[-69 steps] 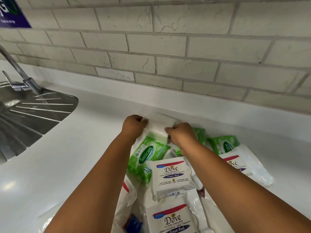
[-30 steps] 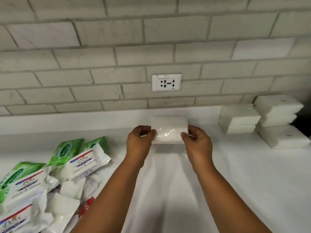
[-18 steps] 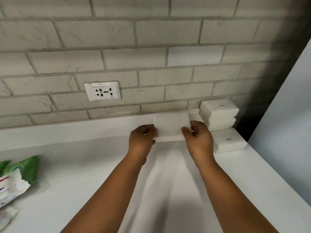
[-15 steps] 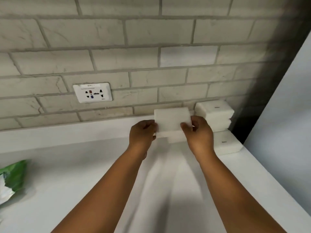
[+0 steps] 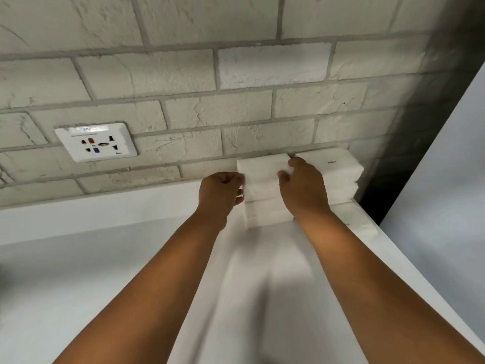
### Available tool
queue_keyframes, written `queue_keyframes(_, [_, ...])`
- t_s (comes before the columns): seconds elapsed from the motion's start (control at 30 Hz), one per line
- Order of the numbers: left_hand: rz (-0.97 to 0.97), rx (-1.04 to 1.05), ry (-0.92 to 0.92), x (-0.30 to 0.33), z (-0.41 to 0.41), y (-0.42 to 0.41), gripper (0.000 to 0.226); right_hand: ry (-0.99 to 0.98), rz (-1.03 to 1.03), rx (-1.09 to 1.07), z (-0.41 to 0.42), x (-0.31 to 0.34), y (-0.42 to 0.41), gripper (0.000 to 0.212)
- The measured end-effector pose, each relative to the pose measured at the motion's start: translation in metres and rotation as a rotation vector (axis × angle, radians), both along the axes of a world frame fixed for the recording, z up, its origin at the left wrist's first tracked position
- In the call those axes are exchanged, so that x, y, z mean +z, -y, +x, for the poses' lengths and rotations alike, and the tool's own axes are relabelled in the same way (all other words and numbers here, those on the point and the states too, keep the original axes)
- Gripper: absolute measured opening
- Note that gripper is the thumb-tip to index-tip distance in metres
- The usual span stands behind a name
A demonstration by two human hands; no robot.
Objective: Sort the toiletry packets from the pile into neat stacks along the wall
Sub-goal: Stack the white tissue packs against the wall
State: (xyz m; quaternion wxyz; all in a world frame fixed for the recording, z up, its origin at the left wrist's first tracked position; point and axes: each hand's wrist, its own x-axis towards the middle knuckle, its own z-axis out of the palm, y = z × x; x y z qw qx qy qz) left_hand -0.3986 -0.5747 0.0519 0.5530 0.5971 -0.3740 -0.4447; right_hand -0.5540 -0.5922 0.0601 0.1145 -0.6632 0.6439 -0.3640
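I see the white packet lying flat on top of the left stack against the wall, its long axis running left to right along the wall. My left hand pinches its left end with curled fingers, and my right hand grips its right end. Just beside it on the right stands the second stack, with one more packet lying in front of that on the worktop. A socket sits on the wall to the left. Half a second ago I held the packet above the stack; now it rests on it, closer to the wall.
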Motion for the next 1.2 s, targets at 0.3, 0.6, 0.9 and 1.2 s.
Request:
queue_keyframes(0.3, [-0.014,0.046,0.008,-0.005,-0.004,0.004,0.009,-0.231,-0.236,-0.059,0.008,-0.022,0.008,0.007])
queue_keyframes(0.6, [-0.005,0.085,0.104,-0.011,-0.005,0.003,0.011,-0.225,-0.33,0.207,0.005,-0.03,0.004,0.027])
queue_keyframes(0.9, [0.06,0.042,0.021,-0.008,-0.004,0.009,0.017,-0.251,-0.313,0.191,0.008,-0.03,0.009,0.027])
queue_keyframes(1.2, [0.039,0.012,0.227,0.025,0.018,-0.023,0.027,-0.299,-0.274,0.179,0.022,-0.01,-0.019,0.03])
